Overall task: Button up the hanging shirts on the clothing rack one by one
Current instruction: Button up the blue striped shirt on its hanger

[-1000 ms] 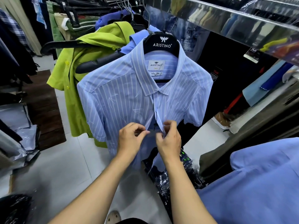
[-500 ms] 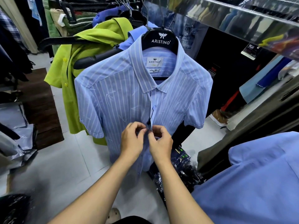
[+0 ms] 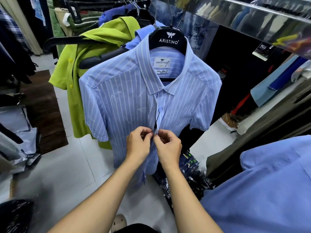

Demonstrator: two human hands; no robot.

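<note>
The left hand and right hand meet at the front placket of the striped blue shirt, each pinching one edge of the opening between thumb and curled fingers, fingertips touching. Above the hands the placket gapes slightly in a narrow dark slit; nearer the collar it lies closed. The shirt hangs upright, long axis vertical, collar up and front facing the camera, on a black hanger at the near end of the rack. Just behind it to the left hangs a lime green shirt.
</note>
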